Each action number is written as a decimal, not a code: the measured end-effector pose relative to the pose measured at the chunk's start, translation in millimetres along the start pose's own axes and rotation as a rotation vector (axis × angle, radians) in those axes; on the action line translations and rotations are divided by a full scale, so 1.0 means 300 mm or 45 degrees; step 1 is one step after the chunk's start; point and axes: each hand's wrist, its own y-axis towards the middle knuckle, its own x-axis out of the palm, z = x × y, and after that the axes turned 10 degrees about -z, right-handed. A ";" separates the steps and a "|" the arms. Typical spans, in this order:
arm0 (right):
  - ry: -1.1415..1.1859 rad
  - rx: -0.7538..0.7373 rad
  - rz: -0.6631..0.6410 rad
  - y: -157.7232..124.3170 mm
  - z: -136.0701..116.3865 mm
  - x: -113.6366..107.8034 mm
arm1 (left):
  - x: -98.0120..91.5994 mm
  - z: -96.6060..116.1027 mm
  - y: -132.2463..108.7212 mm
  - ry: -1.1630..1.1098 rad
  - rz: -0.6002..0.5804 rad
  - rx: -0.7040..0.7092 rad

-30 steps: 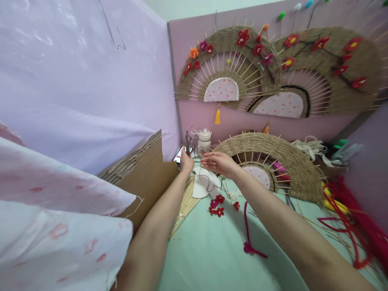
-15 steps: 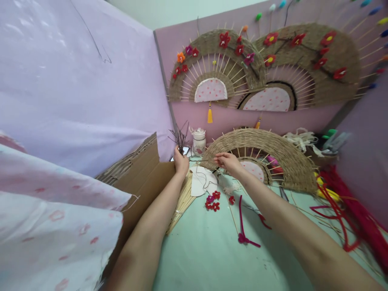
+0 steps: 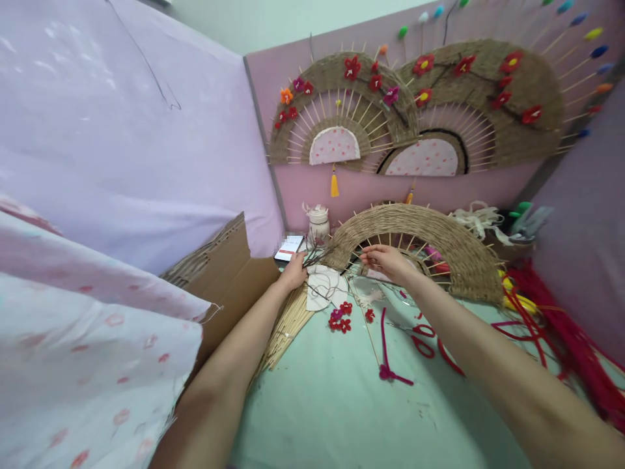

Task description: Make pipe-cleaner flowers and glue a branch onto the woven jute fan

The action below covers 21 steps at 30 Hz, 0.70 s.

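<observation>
My left hand (image 3: 294, 270) is closed around a bunch of thin dark twigs (image 3: 318, 255) that point right towards a woven straw fan (image 3: 415, 225) standing at the back of the green table (image 3: 336, 404). My right hand (image 3: 385, 259) rests against the fan's inner spokes, fingers curled in a pinch; what they hold is too small to make out. Below the hands lie a white cloth piece (image 3: 323, 290) and small red knitted flowers (image 3: 340, 319).
A phone (image 3: 289, 247) and a small ceramic pot (image 3: 317, 225) stand in the corner. Cardboard (image 3: 229, 273) and a reed bundle (image 3: 283, 326) lie left. Red pipe cleaners (image 3: 532, 326) and scissors (image 3: 415, 329) are on the right. Two flower-decorated fans (image 3: 342, 107) hang on the pink wall. Patterned cloth (image 3: 88, 352) fills the near left.
My left hand lowered the twigs from upright in the corner to lying rightwards near the fan. My right hand shifted right onto the fan's spokes. The phone is now uncovered.
</observation>
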 end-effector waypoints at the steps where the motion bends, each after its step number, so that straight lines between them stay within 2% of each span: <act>1: -0.011 -0.007 0.014 -0.006 0.006 -0.009 | 0.001 -0.003 -0.001 0.004 -0.002 -0.024; 3: -0.027 -0.035 0.082 -0.008 0.018 -0.032 | -0.001 -0.004 -0.003 -0.004 -0.015 -0.060; 6: -0.002 -0.101 0.271 0.016 0.027 -0.069 | -0.006 -0.002 -0.011 -0.044 -0.020 -0.106; 9: 0.090 -0.138 0.430 0.059 0.020 -0.095 | -0.006 -0.004 -0.019 -0.081 0.026 -0.199; 11: 0.170 -0.121 0.475 0.089 0.006 -0.102 | -0.003 -0.010 -0.023 -0.097 0.078 -0.285; 14: 0.270 -0.053 0.463 0.123 -0.028 -0.107 | 0.000 -0.021 -0.031 -0.100 0.130 -0.324; 18: 0.359 0.066 0.302 0.135 -0.080 -0.109 | 0.003 -0.030 -0.046 -0.107 0.159 -0.251; 21: 0.427 0.056 0.215 0.125 -0.108 -0.103 | 0.004 -0.028 -0.057 -0.131 0.127 -0.161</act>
